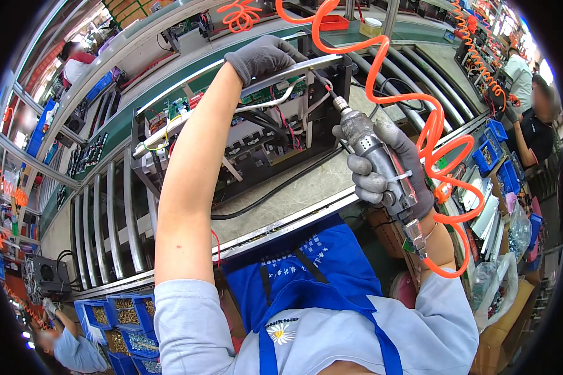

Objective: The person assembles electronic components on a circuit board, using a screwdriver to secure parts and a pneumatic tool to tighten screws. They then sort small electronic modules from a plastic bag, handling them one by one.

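L hand [266, 57], gloved dark grey, is palm-down atop the open chassis [275, 162], at the pale top rail [281, 76]; fingers bent & pointing R, wrist a bit flexed, knuckles up. Can't tell if it grips the rail or just rests, as fingertips are partly hidden. Bare L forearm runs up nearly straight, slight bend at elbow, crossing in front of the chassis's L part. R hand [413, 156], same glove type, is lower & well to R of L hand, clenched round the body of an air screwdriver [374, 153], fingertips showing on its L side. R elbow bent, forearm short in view, tool tilted w/ nose up & L, toward L hand; its thin shank ends at or v. near the rail, just below & R of L hand's fingers (contact unclear). Orange hose [435, 125] loops above & R of R hand, joins tool's rear end below it. Chassis sits below L hand & L of R hand, tilted in view, w/ green circuit board [251, 98] & wiring inside. Black cable [231, 216] lies on the bench below L hand, in front of chassis. Steel rollers [109, 219] are L of L forearm; blue bins [120, 364] w/ small hardware, below those.
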